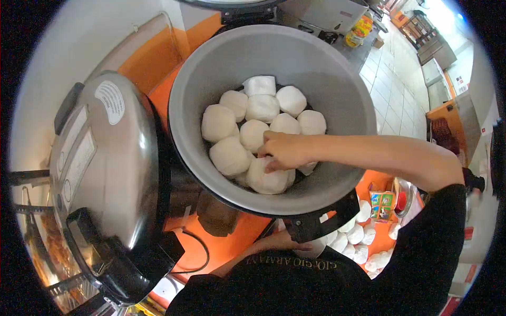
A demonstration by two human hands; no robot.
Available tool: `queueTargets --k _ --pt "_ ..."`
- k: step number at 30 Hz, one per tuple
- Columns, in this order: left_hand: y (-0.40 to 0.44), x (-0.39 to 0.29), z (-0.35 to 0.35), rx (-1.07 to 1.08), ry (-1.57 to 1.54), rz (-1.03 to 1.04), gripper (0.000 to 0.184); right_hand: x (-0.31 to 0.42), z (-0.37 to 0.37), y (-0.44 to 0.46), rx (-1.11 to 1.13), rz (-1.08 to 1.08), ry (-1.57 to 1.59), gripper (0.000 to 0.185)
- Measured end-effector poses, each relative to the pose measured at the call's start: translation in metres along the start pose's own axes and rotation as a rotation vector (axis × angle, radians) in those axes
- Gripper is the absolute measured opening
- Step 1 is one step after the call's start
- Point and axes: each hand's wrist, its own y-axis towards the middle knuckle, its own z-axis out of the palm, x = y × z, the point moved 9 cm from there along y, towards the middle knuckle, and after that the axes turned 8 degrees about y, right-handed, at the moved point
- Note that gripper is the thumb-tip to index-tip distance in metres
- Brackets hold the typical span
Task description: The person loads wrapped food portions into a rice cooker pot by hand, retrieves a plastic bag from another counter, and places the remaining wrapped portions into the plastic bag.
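A large grey pot (205, 63) holds several round white wrapped bundles (254, 135) packed together on its bottom. My right hand (284, 151) reaches in from the right, its fingers bent and pressed round the top of a white bundle (265, 179) at the near side of the group. My left hand (287, 243) is low, below the pot's near rim and close to its black handle (321, 221). Its fingers are mostly hidden, and a white bundle (317, 246) lies beside it.
A steel cooker with its domed lid (113, 158) stands at the left. More white bundles (356, 234), colourful packets (381, 204) and a metal bowl (412, 197) are on the orange surface at the lower right. A yellow packet (359, 30) lies on the counter beyond the pot.
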Motion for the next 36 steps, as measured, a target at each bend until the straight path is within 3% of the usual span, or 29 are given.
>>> queueTargets --k 1,3,4,8,10,12,16,18,20,21,22,25,28,30,32,36 --pt "0.001 -0.025 -0.008 0.011 0.011 0.004 0.078 0.002 0.0 0.0 -0.01 0.016 -0.065 0.039" --pt "-0.005 -0.051 -0.012 0.104 0.005 -0.289 0.079 0.008 -0.003 -0.002 0.038 0.049 -0.182 0.037" --pt "-0.005 -0.058 -0.009 0.107 0.02 -0.286 0.079 0.013 -0.005 -0.007 0.097 0.077 -0.301 0.037" --pt "-0.009 -0.088 -0.013 0.065 -0.028 -0.268 0.077 0.093 -0.056 -0.08 -0.365 -0.242 -0.354 0.027" --pt "-0.01 -0.09 -0.027 0.091 -0.094 -0.299 0.077 0.142 -0.061 -0.123 -0.319 -0.279 -0.158 0.029" --pt "-0.021 -0.108 -0.007 0.604 -0.518 -0.217 0.094 0.165 -0.028 -0.156 -0.051 -0.213 -0.087 0.039" --pt "-0.048 -0.155 -0.004 0.489 -0.311 -0.272 0.094 0.166 0.022 -0.191 -0.082 -0.163 -0.46 0.055" --pt "-0.057 -0.176 -0.01 0.444 -0.413 -0.248 0.103 0.168 0.018 -0.185 -0.068 -0.195 -0.352 0.068" --pt "-0.06 -0.197 -0.016 0.377 -0.685 -0.043 0.11 0.169 -0.002 -0.181 -0.009 -0.187 -0.317 0.07" --pt "-0.065 -0.201 -0.012 0.504 -0.614 -0.067 0.115 0.168 -0.014 -0.178 0.012 -0.21 -0.18 0.071" --pt "-0.069 -0.2 -0.013 0.499 -0.614 -0.063 0.115 0.168 -0.026 -0.174 0.035 -0.231 -0.043 0.071" --pt "-0.064 -0.212 -0.031 0.279 -0.702 0.074 0.116 0.137 -0.071 -0.149 -0.095 -0.203 -0.153 0.07" --pt "-0.072 -0.206 -0.038 0.226 -0.662 0.046 0.115 0.075 -0.088 -0.108 -0.164 -0.189 -0.307 0.061" --pt "-0.074 -0.204 -0.041 0.21 -0.595 0.084 0.11 0.015 -0.056 -0.075 0.114 0.027 -0.291 0.065" --pt "-0.076 -0.205 -0.044 0.204 -0.53 0.111 0.106 -0.029 -0.017 -0.058 0.384 0.178 -0.253 0.058" --pt "-0.079 -0.208 -0.045 0.177 -0.591 0.037 0.102 -0.033 -0.018 -0.054 0.375 0.203 -0.252 0.045"
